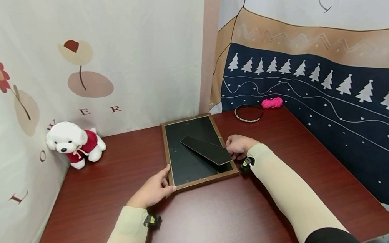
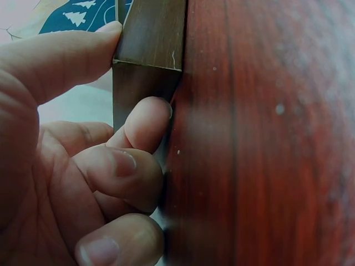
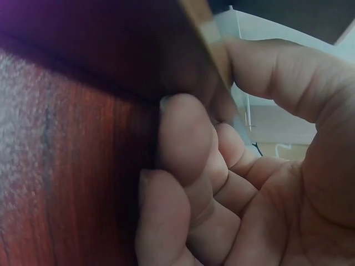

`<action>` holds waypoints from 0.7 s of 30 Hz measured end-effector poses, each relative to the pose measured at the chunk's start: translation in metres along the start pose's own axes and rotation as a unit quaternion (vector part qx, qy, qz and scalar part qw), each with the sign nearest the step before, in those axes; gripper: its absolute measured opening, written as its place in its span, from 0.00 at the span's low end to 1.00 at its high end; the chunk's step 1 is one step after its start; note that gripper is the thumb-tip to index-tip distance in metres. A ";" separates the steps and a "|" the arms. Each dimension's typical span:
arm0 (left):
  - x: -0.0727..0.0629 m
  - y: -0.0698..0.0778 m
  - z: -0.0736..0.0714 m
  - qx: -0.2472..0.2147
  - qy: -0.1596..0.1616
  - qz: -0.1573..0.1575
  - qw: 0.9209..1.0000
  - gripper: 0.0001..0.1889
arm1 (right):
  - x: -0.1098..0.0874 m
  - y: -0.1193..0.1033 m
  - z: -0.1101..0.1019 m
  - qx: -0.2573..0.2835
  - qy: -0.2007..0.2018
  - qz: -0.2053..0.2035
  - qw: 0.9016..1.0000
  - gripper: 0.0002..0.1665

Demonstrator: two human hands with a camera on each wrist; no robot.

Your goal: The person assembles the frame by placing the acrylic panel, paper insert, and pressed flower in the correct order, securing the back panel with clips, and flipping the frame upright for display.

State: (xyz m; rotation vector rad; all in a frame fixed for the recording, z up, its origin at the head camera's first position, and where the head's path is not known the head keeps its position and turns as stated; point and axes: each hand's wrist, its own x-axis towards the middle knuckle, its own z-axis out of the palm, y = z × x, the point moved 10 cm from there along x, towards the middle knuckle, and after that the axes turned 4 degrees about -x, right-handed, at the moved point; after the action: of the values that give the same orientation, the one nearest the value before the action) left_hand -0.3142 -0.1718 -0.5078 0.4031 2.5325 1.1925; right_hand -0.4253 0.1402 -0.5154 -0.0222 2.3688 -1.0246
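A picture frame (image 1: 200, 182) with a brown wooden border lies back side up on the table, showing its black backing board (image 1: 181, 165). Its black easel stand (image 1: 206, 150) slants diagonally across the board. At the near left corner, my left hand (image 1: 153, 188) holds the frame, thumb on the near border and fingers along the left side. In the left wrist view that hand's thumb lies on top of the wooden corner (image 2: 147, 41), with fingertips low against its side. My right hand (image 1: 241, 145) grips the right border, thumb above and curled fingers at the underside, by the tabletop.
A white plush dog (image 1: 67, 138) in a red top sits at the back left. Toward the back right lie a headband (image 1: 248, 121) and a bundle of pink yarn (image 1: 272, 102). Printed curtains (image 1: 147, 56) stand along the back and sides of the reddish-brown table (image 1: 203, 221).
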 end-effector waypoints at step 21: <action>-0.021 0.019 0.010 0.065 -0.002 -0.009 0.998 0.49 | -0.027 0.001 0.010 -0.052 -0.032 -0.039 0.997 0.04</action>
State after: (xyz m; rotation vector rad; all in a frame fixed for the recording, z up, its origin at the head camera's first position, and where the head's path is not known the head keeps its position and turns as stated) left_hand -0.2889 -0.1614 -0.4956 0.4117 2.6140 1.0219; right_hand -0.3976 0.1399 -0.5087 -0.1845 2.3762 -0.9223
